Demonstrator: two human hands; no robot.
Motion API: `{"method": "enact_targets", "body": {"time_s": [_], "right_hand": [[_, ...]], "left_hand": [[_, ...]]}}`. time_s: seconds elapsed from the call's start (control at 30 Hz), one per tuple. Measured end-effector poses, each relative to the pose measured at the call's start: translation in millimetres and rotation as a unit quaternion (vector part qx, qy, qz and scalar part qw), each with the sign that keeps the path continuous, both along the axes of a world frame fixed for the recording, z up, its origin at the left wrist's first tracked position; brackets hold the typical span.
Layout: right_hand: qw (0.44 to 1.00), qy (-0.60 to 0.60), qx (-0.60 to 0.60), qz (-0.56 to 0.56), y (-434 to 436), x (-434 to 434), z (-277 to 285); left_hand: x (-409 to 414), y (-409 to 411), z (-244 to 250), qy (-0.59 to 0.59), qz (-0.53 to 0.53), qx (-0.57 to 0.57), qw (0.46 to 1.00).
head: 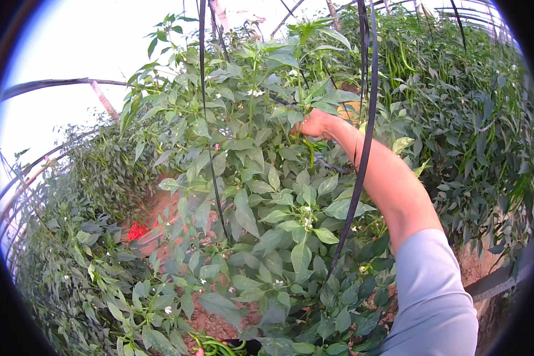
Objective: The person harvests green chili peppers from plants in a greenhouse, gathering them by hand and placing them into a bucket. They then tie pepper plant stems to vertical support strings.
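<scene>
My right arm stretches forward into a tall pepper plant (267,178) with green leaves and small white flowers. My right hand (312,124) is bent at the wrist among the upper leaves. Its fingertips are hidden behind foliage, so what they touch cannot be made out. Just below that hand hangs a slim green chili pepper (312,153). At the bottom edge, a bunch of long green chili peppers (220,348) lies in my left hand (200,352), of which only bits of fingers show.
Black support straps (366,164) hang in front of my right forearm and to its left (207,115). More pepper plants (467,120) stand on the right, laden with green chilies. A red heap (138,231) lies on bare soil (162,202). Something yellow (349,110) shows behind my wrist.
</scene>
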State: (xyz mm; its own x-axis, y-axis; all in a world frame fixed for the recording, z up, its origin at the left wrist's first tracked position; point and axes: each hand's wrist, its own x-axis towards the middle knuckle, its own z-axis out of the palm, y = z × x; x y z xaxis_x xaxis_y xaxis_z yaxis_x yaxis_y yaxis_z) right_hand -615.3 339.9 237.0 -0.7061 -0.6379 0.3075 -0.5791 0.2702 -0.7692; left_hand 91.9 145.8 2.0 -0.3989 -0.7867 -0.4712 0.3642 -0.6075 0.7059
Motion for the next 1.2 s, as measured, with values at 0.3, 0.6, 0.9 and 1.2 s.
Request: {"method": "enact_targets", "body": {"time_s": [0.3, 0.6, 0.9, 1.2], "right_hand": [[0.954, -0.032, -0.293, -0.058, 43.7, -62.3, 22.9], [0.939, 0.089, -0.208, -0.261, 97.1, -33.8, 44.5], [0.966, 0.140, 0.063, -0.208, 48.0, -88.8, 2.1], [0.990, 0.032, 0.107, -0.087, -12.7, -69.4, 5.6]], "left_hand": [[-14.1, -3.8, -7.8, 0.012, -0.031, 0.004, 0.999], [-26.3, 1.0, -9.7, 0.034, -0.053, 0.005, 0.998], [-16.0, 1.0, -15.8, 0.037, -0.038, 0.001, 0.999], [14.8, -2.5, -53.7, 0.018, 0.001, -0.016, 1.000]]}}
